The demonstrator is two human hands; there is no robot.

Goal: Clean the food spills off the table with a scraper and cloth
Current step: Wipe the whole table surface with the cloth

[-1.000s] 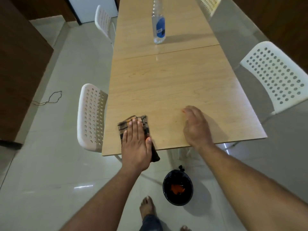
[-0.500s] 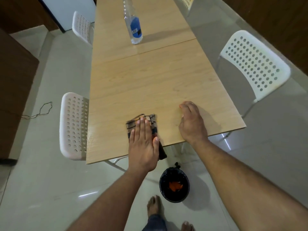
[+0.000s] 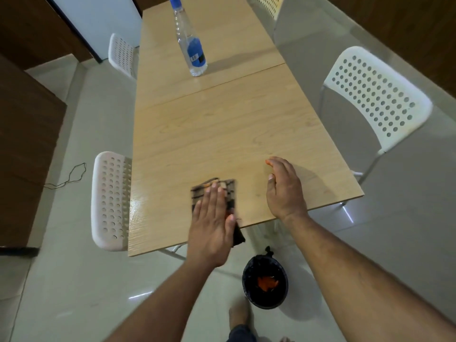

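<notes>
Head camera looked down on a pale wooden tabletop (image 3: pixel 222 134). The left hand (image 3: pixel 212 223) lay flat with straight fingers (image 3: pixel 212 193), pressing a dark checked cloth (image 3: pixel 230 193) near the tabletop's near edge, one corner of the cloth hanging over that edge. The right hand (image 3: pixel 283 188) rested just beside it, fingers loosely bent, holding nothing visible. A spray bottle (image 3: pixel 193 50) stood upright farther back. A black bin (image 3: pixel 265 282) sat on the floor below.
</notes>
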